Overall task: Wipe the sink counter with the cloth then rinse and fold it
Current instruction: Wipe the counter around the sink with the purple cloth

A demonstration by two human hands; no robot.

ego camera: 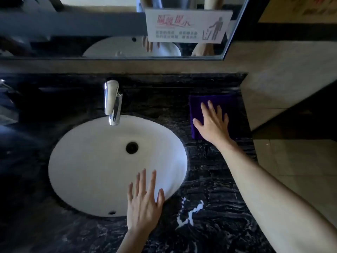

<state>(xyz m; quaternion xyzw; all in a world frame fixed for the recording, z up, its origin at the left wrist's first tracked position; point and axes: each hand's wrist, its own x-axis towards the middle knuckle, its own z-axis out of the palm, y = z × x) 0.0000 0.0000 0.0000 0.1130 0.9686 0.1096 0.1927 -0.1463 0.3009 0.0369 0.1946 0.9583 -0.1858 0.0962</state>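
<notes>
A purple cloth (197, 106), folded into a rectangle, lies flat on the black marble counter (209, 161) at the back right, beside the wall. My right hand (213, 123) rests flat on top of it with fingers spread. My left hand (144, 203) hovers open over the near rim of the white oval sink (94, 161), fingers apart and holding nothing. A chrome faucet (112, 103) stands behind the basin. A patch of white liquid (189, 212) sits on the counter near the sink's front right.
A mirror (109, 33) with a white notice sign (186, 26) runs along the back wall. The counter ends at a beige tiled wall (284, 79) on the right, with floor tiles (300, 170) beyond its edge.
</notes>
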